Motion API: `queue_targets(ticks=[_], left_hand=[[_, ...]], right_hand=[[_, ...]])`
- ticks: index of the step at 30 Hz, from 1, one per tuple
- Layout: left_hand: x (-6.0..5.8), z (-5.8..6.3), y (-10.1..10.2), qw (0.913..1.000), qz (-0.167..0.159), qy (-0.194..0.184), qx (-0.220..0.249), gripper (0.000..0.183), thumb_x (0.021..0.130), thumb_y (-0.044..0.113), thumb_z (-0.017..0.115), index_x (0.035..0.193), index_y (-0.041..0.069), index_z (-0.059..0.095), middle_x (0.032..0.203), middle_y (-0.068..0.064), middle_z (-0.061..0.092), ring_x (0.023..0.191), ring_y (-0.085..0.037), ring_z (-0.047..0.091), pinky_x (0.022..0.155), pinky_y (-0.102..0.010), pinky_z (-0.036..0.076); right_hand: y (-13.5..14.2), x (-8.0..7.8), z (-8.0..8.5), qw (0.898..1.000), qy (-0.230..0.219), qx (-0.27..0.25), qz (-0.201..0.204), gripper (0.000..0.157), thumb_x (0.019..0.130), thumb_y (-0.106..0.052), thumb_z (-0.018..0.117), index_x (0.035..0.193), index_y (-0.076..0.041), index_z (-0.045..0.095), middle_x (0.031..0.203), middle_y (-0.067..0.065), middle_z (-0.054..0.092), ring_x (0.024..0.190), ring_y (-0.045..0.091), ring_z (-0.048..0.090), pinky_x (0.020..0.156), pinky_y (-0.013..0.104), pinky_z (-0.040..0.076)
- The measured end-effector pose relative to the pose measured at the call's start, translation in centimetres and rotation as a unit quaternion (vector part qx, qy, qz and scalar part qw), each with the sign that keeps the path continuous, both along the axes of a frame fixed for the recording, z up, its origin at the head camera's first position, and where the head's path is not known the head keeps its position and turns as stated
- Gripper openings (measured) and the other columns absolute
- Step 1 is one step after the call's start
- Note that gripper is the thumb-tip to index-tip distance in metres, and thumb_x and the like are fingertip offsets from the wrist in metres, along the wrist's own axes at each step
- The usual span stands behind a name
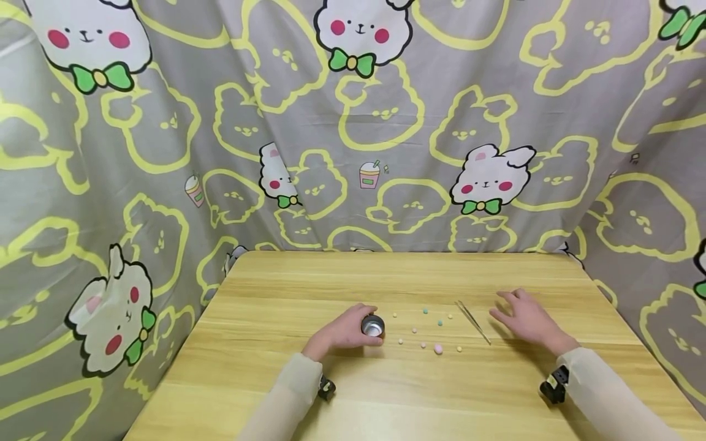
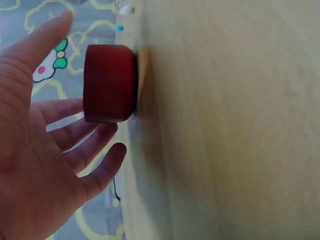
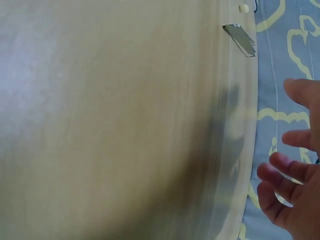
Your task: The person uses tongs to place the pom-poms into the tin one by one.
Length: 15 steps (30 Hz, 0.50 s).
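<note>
A small cup (image 1: 373, 327) stands on the table, its inside silvery; the left wrist view shows its outer wall as a red cup (image 2: 109, 83). Around it my left hand (image 1: 350, 327) is spread, thumb on the near side and fingers on the far side. In the left wrist view the thumb (image 2: 52, 37) stands apart from the wall, and some fingers pass behind the cup. Metal tweezers (image 1: 473, 323) lie slantwise on the wood. Just right of them my right hand (image 1: 528, 318) hovers over the table with loosely bent fingers, holding nothing.
Several small balls in yellow, teal and pink lie scattered between cup and tweezers, among them a larger pink ball (image 1: 438, 349). The wooden table (image 1: 386, 275) ends at the back against a patterned curtain (image 1: 408, 122), which also hangs at both sides.
</note>
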<state>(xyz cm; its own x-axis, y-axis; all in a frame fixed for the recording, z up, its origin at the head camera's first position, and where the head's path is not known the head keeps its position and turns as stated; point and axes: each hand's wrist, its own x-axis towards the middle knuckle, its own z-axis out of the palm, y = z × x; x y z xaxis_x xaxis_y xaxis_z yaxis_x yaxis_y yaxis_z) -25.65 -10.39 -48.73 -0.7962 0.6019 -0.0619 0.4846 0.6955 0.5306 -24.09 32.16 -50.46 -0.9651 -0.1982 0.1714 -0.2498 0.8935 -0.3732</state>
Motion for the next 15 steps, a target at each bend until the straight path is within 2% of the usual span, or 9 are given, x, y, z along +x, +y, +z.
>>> queue_targets(ticks=[7,12,15], left_hand=[[-0.4,-0.9,0.2,0.9997,-0.012,0.023,-0.004,0.071,0.074,0.033,0.08,0.132,0.006,0.051,0.121,-0.004,0.054,0.11,-0.018,0.051,0.094,-0.033,0.041],[-0.8,-1.4,0.2,0.9996,-0.006,0.026,0.001,0.057,0.073,0.029,0.081,0.122,0.011,0.058,0.111,0.002,0.058,0.102,-0.014,0.054,0.09,-0.031,0.042],[-0.9,-1.5,0.3,0.9998,-0.004,0.017,0.01,0.053,0.073,0.029,0.082,0.117,0.012,0.059,0.109,0.004,0.06,0.1,-0.012,0.054,0.089,-0.031,0.042]], right_hand=[[-0.5,-0.1,-0.5,0.999,-0.003,-0.019,0.03,0.055,0.093,-0.037,0.059,0.127,0.005,0.052,0.11,0.023,0.053,0.09,0.034,0.058,0.075,0.053,0.047],[-1.1,-0.2,-0.7,0.998,-0.006,-0.038,0.042,0.041,0.092,-0.028,0.062,0.118,0.004,0.058,0.099,0.014,0.058,0.082,0.024,0.058,0.071,0.045,0.048],[-1.4,-0.3,-0.6,0.997,-0.017,-0.059,0.053,0.039,0.091,-0.025,0.064,0.115,0.005,0.059,0.091,0.008,0.06,0.076,0.017,0.056,0.068,0.039,0.048]])
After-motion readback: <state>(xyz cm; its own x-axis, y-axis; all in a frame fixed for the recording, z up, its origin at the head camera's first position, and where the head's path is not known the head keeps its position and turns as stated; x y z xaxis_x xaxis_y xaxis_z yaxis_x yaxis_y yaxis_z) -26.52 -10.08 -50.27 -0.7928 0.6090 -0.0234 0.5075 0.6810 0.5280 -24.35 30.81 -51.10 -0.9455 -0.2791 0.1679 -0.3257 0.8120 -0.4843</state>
